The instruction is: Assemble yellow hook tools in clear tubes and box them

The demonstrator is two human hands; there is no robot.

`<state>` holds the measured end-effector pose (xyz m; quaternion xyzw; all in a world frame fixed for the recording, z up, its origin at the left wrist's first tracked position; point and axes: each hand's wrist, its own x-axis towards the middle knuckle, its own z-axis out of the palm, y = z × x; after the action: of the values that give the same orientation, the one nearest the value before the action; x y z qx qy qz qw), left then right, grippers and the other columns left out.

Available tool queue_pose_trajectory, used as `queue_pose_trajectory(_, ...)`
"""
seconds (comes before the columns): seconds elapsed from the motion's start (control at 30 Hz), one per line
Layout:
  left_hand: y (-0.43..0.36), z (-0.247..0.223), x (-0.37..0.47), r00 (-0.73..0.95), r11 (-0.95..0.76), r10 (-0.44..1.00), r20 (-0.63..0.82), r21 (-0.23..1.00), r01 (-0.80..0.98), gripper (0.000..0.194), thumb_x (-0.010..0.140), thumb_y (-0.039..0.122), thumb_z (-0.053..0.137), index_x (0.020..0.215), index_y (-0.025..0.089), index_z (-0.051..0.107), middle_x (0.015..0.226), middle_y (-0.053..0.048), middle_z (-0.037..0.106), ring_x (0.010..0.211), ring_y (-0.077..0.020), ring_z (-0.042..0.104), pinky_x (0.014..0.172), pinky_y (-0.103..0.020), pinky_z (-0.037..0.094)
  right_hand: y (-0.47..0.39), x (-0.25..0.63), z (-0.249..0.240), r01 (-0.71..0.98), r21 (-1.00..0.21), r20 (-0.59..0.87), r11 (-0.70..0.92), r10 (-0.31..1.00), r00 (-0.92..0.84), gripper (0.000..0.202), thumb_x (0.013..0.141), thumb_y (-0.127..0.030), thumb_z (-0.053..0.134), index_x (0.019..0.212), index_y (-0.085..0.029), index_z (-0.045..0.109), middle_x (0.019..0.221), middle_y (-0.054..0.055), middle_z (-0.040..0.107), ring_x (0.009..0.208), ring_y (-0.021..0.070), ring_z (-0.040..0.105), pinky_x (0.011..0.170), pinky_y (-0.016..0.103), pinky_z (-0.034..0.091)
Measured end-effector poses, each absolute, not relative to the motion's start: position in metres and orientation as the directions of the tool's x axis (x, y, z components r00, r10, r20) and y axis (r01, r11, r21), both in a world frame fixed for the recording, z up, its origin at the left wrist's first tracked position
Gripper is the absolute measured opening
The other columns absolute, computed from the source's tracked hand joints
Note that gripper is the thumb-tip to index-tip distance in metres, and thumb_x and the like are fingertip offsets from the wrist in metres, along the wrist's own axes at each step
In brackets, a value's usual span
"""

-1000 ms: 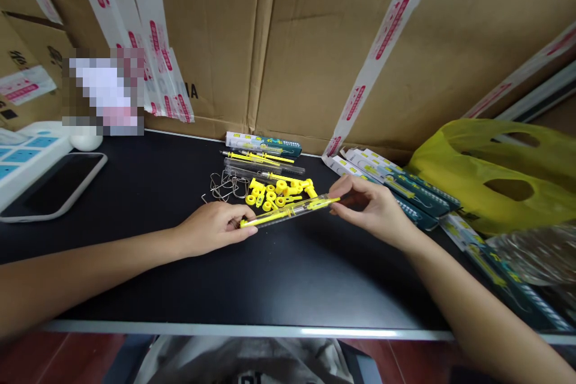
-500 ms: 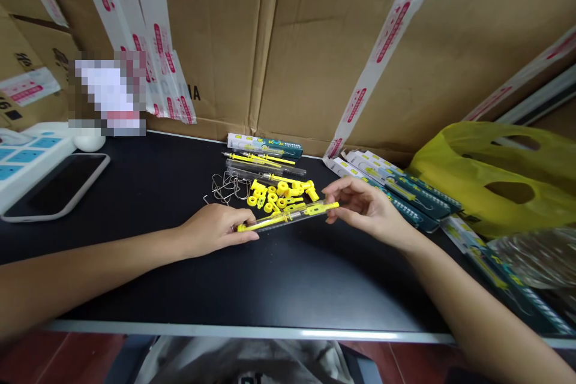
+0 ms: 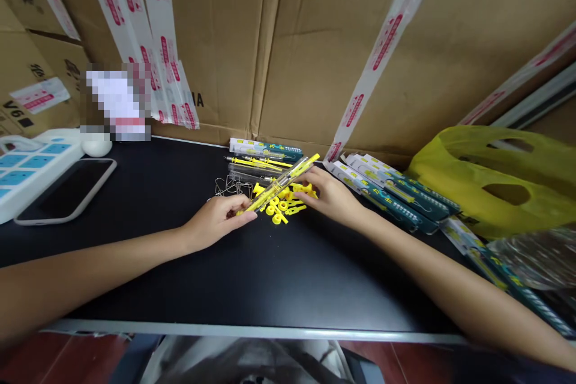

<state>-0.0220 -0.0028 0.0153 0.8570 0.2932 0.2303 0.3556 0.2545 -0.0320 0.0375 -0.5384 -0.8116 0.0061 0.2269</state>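
My left hand (image 3: pixel 225 216) is closed around the lower end of a clear tube spring scale (image 3: pixel 274 189), which has yellow parts inside. The tube slants up to the right, its far end raised. My right hand (image 3: pixel 328 192) is at the right side of a pile of small yellow plastic parts (image 3: pixel 281 207), just below the tube's upper end. Its thumb and fingers look apart, with the fingertips among the parts and partly hidden. Bent wire hooks (image 3: pixel 229 186) lie behind my left hand. More clear tubes with yellow rods (image 3: pixel 258 162) lie behind the pile.
One printed box (image 3: pixel 265 149) lies at the back; several similar boxes (image 3: pixel 391 192) are on the right. Beyond them are a yellow plastic bag (image 3: pixel 459 174) and clear plastic wrapping (image 3: pixel 535 258). A phone (image 3: pixel 67 192) and a power strip (image 3: pixel 40 162) are at left. Cardboard (image 3: pixel 306 60) stands behind.
The tube's right end has swung up and away from me. My right hand has let go of that end and moved left to the yellow parts. My left hand keeps its hold.
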Motion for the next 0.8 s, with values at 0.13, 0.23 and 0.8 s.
queue_pose_trajectory(0.13,-0.004,0.015,-0.022,0.738,-0.581,0.649,0.185,0.747,0.324,0.031,0.087,0.045,0.049,0.077,0.016,0.054,0.059,0.007,0.038,0.055,-0.0080,0.036,0.052,-0.020,0.026,-0.019,0.240,0.038,0.852,-0.192,0.343,0.488,0.846,-0.407,0.027,0.081,-0.031,0.062,0.106,-0.021,0.063,0.111,0.010,0.060,0.105,0.0265,0.055,0.089,0.043,0.047)
queue_pose_trajectory(0.23,-0.004,0.014,-0.021,0.743,-0.580,0.643,0.186,0.751,0.314,0.031,0.087,0.045,0.049,0.078,0.016,0.054,0.058,0.007,0.038,0.054,-0.0080,0.036,0.052,-0.020,0.025,-0.015,0.235,0.036,0.842,-0.199,0.307,0.501,0.848,-0.432,0.022,0.081,-0.025,0.062,0.103,-0.020,0.064,0.105,0.010,0.063,0.097,0.0251,0.058,0.085,0.042,0.049)
queue_pose_trajectory(0.8,-0.003,0.012,-0.023,0.784,-0.645,0.597,0.170,0.683,0.343,0.033,0.087,0.049,0.048,0.080,0.017,0.056,0.059,0.005,0.046,0.051,-0.0085,0.042,0.049,-0.020,0.024,-0.059,0.285,0.052,0.375,-0.887,0.311,0.271,0.949,0.048,0.026,0.078,-0.041,0.064,0.094,-0.020,0.064,0.068,-0.001,0.057,0.055,0.0108,0.050,0.048,0.023,0.041)
